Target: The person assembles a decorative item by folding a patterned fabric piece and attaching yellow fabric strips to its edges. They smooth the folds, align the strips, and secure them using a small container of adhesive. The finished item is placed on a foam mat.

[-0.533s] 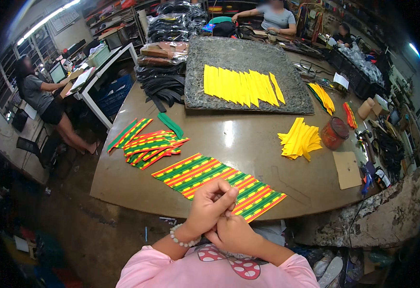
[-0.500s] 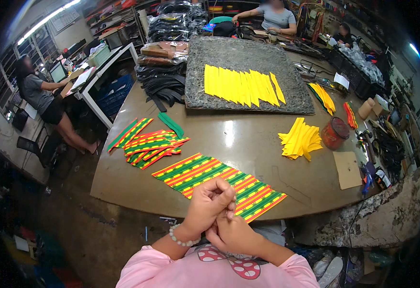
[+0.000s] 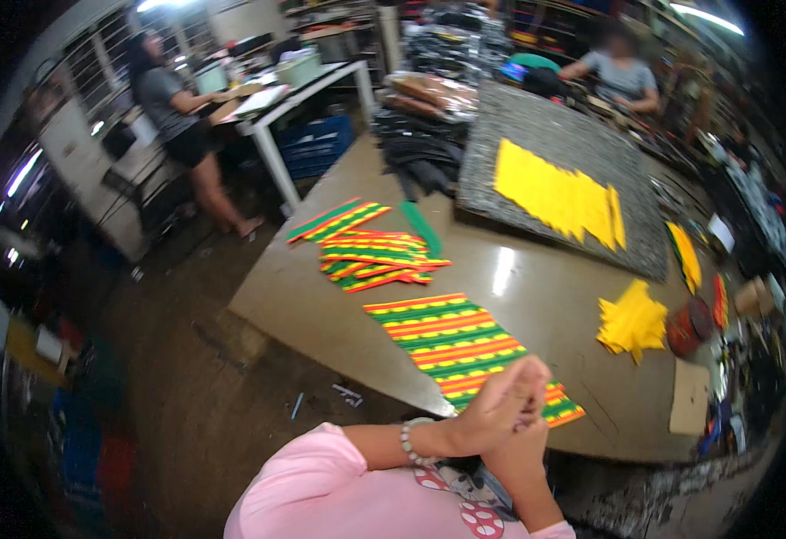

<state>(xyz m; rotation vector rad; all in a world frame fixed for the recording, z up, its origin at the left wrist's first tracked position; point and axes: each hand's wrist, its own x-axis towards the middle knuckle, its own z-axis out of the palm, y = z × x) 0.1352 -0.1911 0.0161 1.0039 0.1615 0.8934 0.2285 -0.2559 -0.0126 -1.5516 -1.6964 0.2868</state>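
My left hand, with a beaded bracelet at the wrist, is closed against my right hand. Both are held together in front of my chest, over the near edge of the table. The fingers are folded in, and anything between them is hidden. Just beyond lies a row of striped strips in green, yellow and red, side by side; my hands cover part of it. Farther left is a loose pile of similar strips, with a plain green strip beside it.
A rough grey board bears a row of yellow strips. To the right are a yellow pile, a dark red can and a tan card. One person stands at the left; another is behind the board.
The view has swung left, so the table appears farther right and tilted. My hands remain together, with the left hand now pressed more flatly against the right.
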